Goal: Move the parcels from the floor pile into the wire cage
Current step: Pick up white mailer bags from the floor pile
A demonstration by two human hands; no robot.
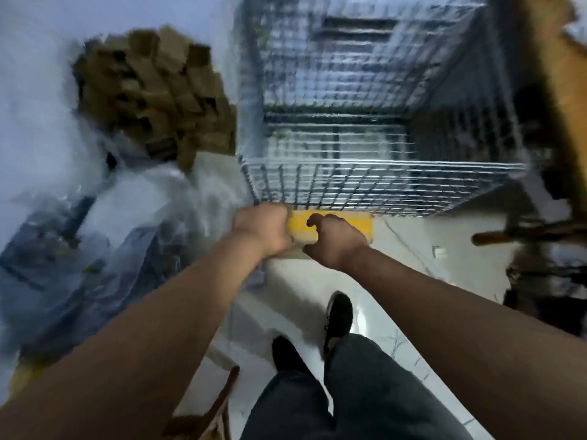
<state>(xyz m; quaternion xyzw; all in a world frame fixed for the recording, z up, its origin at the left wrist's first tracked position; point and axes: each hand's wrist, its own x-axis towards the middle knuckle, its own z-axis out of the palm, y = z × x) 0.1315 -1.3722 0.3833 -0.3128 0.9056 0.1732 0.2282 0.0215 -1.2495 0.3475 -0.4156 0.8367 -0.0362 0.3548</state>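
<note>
1. The floor point(413, 249) is glossy white tile with a few thin dark scuffs, and the whole view is smeared by motion.
2. The wire cage point(381, 185) fills the far middle. It is a square box of thin grey metal mesh, open at the top, and the floor shows through its grid.
3. To the far left, just beside the cage, is a heap of brown cardboard cartons point(152, 90), blocky and matte, tumbled at mixed angles.
4. Nearer on the left is a slumped mass of shiny grey-blue plastic bags point(127, 211). The blur makes it hard to tell what is in them; they may be bagged parcels.
5. The parcel point(298, 230) is a flat oblong with a bright yellow face and a pale cardboard edge. It is held in the air at the near rim of the cage, not yet inside.
6. Both bare forearms reach forward, converging. The left hand point(262, 230) is fisted over the parcel's left end. The right hand point(336, 242) grips its near edge, knuckles up and thumb hooked over the yellow face.
7. Below are dark trousers point(365, 392) and black shoes point(340, 319).
</note>
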